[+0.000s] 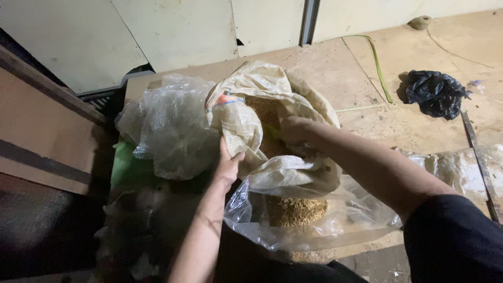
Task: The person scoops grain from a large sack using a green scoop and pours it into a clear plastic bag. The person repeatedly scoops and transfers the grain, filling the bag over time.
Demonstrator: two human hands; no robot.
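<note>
The bare plywood floor (335, 68) carries everything here. On it stands the big off-white woven plastic sack (262, 99), its mouth rolled open and brown grainy sawdust-like fill (267, 112) showing inside. Against the sack's left flank bulges a crumpled clear plastic bag (175, 128). Just below the sack's mouth, touching its folded lip, lies a second clear plastic bag (314, 220) holding a small heap of the same brown fill (296, 209). Well to the right of the sack sits a crumpled black plastic bag (435, 93), and between it and the sack a thin green strip (380, 68) lies on the boards.

The right hand (296, 133) reaches into the sack's mouth, wrist at the rim; its fingers are buried in the fill, so its grip cannot be told. The left hand (228, 167) has its grip closed on the sack's left front edge, thumb over the woven cloth.
</note>
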